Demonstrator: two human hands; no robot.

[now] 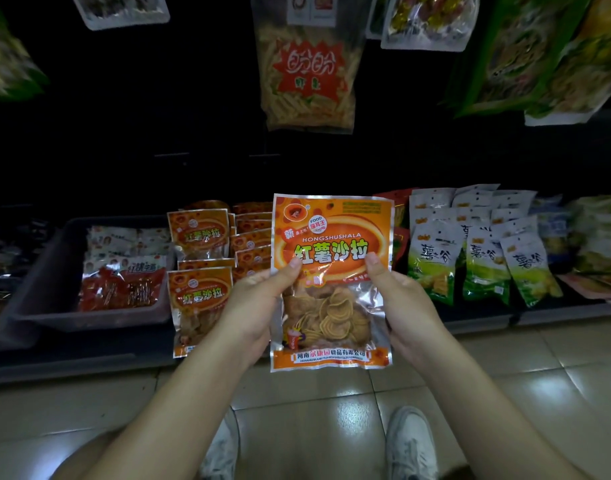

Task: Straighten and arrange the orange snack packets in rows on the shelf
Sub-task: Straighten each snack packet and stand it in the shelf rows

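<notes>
I hold one orange snack packet upright in front of the shelf, its printed face toward me. My left hand grips its left edge with the thumb on the front. My right hand grips the right edge the same way. Behind it on the low shelf lie more orange packets: one at the front left, one behind that, and a stack of several partly hidden by the held packet.
A grey bin with red and white packets sits left of the orange ones. Green and white packets stand in rows on the right. A large bag and other bags hang above. Tiled floor and my shoes are below.
</notes>
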